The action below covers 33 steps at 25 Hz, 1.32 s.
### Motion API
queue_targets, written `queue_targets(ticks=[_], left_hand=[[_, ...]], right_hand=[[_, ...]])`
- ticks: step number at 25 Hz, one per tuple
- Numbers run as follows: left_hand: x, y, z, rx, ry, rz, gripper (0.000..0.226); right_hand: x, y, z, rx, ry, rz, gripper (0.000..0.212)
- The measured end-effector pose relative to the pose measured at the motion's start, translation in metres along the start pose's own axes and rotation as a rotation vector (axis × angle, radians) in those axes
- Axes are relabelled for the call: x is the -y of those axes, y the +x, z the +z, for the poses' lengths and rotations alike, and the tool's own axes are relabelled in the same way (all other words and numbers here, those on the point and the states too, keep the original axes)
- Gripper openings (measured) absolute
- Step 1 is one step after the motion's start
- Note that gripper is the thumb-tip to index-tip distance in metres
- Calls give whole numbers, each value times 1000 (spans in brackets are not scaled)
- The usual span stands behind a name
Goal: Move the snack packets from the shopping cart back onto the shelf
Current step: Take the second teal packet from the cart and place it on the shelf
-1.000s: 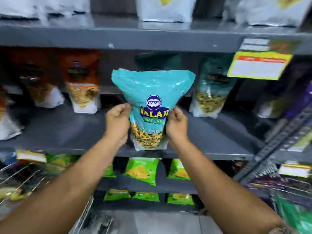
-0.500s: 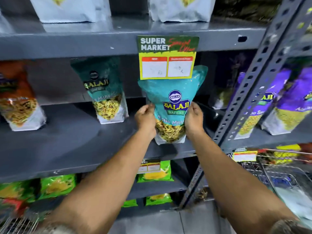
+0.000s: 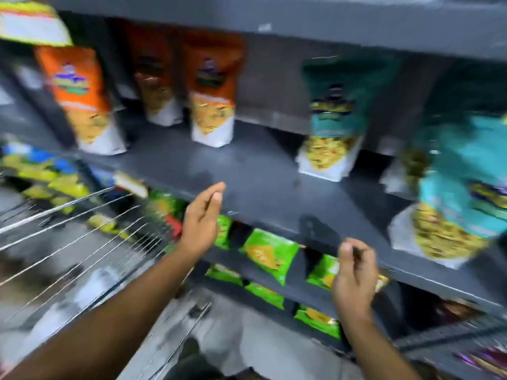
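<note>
The teal snack packet [image 3: 463, 193] stands on the grey shelf [image 3: 247, 171] at the far right, near the front edge, with nothing holding it. My left hand [image 3: 201, 218] hovers empty in front of the shelf edge, fingers apart. Lower and to the right, my right hand [image 3: 354, 275] is also empty with fingers loosely curled. The wire shopping cart [image 3: 82, 242] is at the lower left, with yellow and blue packets [image 3: 46, 174] blurred beyond its far rim. The whole view is motion-blurred.
Another teal packet [image 3: 332, 119] and several orange packets [image 3: 214, 89] stand further back on the same shelf. Green packets [image 3: 270, 253] fill the lower shelves. A price label [image 3: 30, 23] hangs at the top left.
Both hands have let go of the teal packet, which now stands on the shelf at the right. The hands have drawn back and the view has swung left toward the cart.
</note>
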<state>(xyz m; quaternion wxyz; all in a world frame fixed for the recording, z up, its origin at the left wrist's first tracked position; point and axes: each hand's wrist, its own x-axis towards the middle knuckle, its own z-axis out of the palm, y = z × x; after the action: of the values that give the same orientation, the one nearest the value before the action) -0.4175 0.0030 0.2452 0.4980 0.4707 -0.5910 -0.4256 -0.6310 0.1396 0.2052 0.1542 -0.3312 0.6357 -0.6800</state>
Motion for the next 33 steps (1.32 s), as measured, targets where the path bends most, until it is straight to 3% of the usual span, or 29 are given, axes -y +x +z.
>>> queue_targets(ticks=[2, 4, 7, 10, 12, 16, 20, 22, 25, 28, 30, 33], left_hand=[[42, -2, -113, -212, 143, -108, 28], [86, 0, -212, -376, 319, -252, 34], [154, -13, -319, -385, 483, -523, 43], [191, -33, -358, -277, 531, -661, 25], [217, -37, -371, -196, 492, -750, 34], [274, -46, -395, -209, 210, -1053, 24], [313, -55, -397, -161, 19, -1234, 19], [321, -54, -390, -122, -12, -1276, 27], [339, -55, -377, -195, -21, -1285, 33], [358, -59, -360, -286, -45, -1180, 13], [363, -60, -356, -408, -97, -1185, 29], [370, -62, -360, -478, -172, -1217, 35]], right_hand=[[9, -26, 84, 474, -122, -96, 14], [27, -37, 173, 831, -195, -240, 18], [34, -69, 310, 1221, -368, -396, 25], [2, -109, 413, 1483, -610, -412, 28], [-29, -133, 460, 1655, -767, -408, 29], [-83, -166, 511, 1898, -974, -304, 31], [-133, -187, 530, 2204, -1123, -623, 36], [-158, -196, 527, 2373, -1169, -975, 37], [-184, -203, 514, 2458, -1170, -1442, 49], [-194, -203, 513, 2282, -965, -1617, 57], [-201, -208, 513, 2164, -841, -1775, 71], [-211, -224, 514, 2094, -792, -1862, 69]])
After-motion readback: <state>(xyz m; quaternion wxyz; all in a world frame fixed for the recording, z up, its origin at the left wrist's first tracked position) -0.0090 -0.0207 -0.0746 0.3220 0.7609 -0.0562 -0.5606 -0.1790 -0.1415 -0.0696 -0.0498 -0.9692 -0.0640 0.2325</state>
